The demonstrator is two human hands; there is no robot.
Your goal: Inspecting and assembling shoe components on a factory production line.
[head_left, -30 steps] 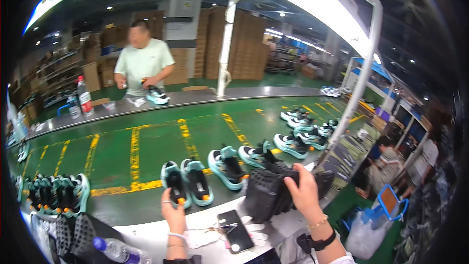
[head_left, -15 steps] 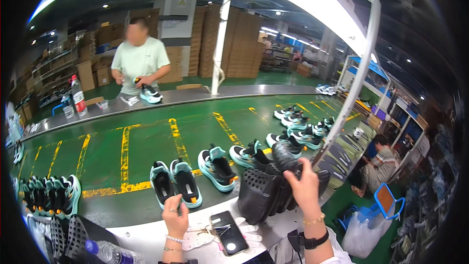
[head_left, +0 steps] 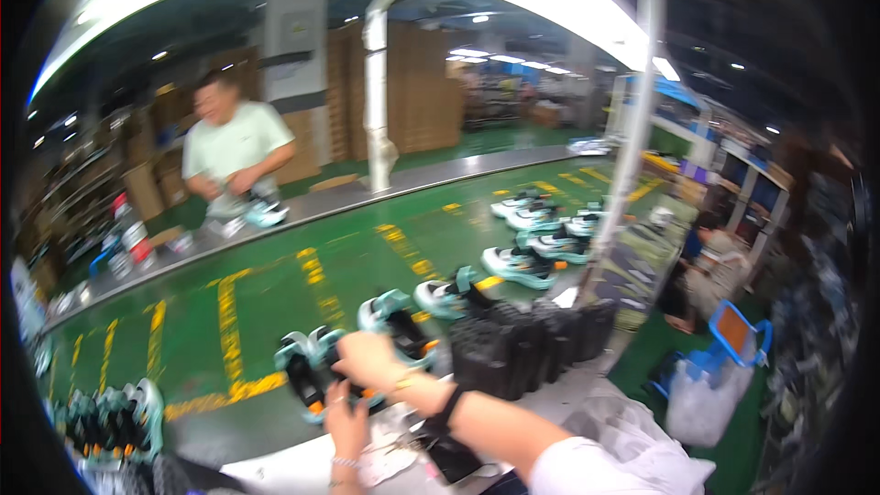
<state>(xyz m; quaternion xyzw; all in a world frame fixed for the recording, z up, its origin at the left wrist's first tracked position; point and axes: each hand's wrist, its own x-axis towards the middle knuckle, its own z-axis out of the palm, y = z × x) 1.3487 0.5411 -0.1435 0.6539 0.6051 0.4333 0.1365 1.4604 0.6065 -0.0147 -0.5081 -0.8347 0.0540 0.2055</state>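
Note:
My right hand [head_left: 374, 362] reaches across to the left over a black and mint sneaker [head_left: 327, 343]. Its fingers look closed at the shoe's opening; blur hides what they hold. Just below, my left hand [head_left: 346, 423] is at the orange-tabbed end of the same shoe, its fingers too smeared to read. A matching sneaker [head_left: 298, 368] stands close on the left. Right of my hands, another sneaker [head_left: 396, 323] sits on the green surface. Several black perforated pieces [head_left: 486, 353] stand in a row near my right forearm.
More sneakers [head_left: 522, 261] stand farther right, and a packed row of sneakers [head_left: 110, 417] at the left. Beneath my right forearm lies a dark phone [head_left: 449, 454]. A co-worker [head_left: 236, 151] handles a shoe behind the far counter [head_left: 321, 202]. A white post [head_left: 632, 128] rises at right.
My right hand has swung left from the black perforated pieces to the sneaker. The dark rounded thing it held no longer shows plainly. The whole view has shifted and blurred.

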